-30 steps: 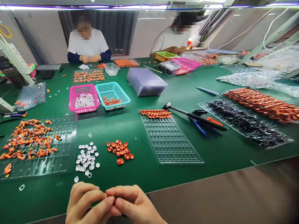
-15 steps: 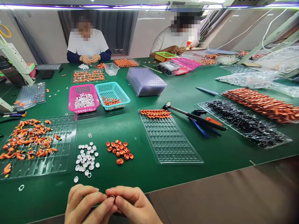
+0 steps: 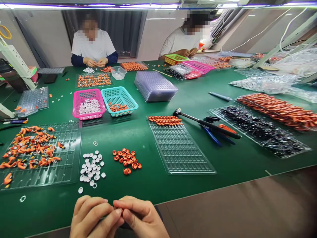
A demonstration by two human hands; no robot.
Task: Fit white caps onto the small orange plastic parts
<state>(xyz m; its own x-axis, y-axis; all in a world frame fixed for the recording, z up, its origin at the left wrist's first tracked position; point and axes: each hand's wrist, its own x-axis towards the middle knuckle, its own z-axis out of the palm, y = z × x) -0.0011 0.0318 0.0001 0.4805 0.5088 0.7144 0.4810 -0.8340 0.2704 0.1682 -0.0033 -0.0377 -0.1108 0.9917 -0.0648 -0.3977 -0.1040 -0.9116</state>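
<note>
Both hands, left hand (image 3: 90,216) & right hand (image 3: 141,216), pinch shut on prob. a small orange part (image 3: 120,209) at table's (image 3: 173,188) near edge; slip = part drops off edge.

An assembly workshop: a green worktable (image 3: 198,99) with part trays (image 3: 180,148), baskets (image 3: 119,99), seated co-workers (image 3: 92,43).

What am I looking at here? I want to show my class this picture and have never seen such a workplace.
The picture comes from a camera worn on a worker's head, looking down at a green table. At the bottom, the left hand and right hand pinch a tiny orange part between their fingertips. Just beyond lie white rings and orange caps. To the left, a clear tray holds orange pieces; ahead stands a nearly empty tray. Farther back are a pink basket and a blue basket. Two other people sit across the table doing handwork.
</note>
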